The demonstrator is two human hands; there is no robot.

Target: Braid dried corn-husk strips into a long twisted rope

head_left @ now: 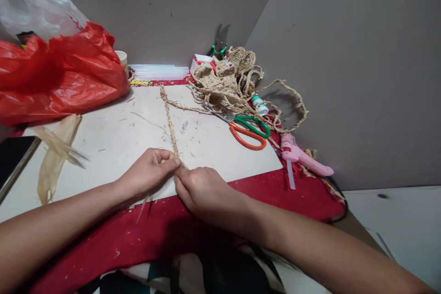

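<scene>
A thin braided straw cord runs across the white board toward me, and its near end sits between my hands. My left hand pinches the cord between thumb and forefinger. Beside it, touching, my right hand is closed around the strands at the same end, its fingertips partly hidden. A loose strand hangs below my left hand. From the cord's far end, a strand leads right to a tangled pile of straw braid. Flat dry husk strips lie at the left.
Scissors with green and orange handles lie right of the cord. Beyond them is a pink glue gun. Clear glue sticks are at the back; a red plastic bag fills the back left. Grey panels stand behind.
</scene>
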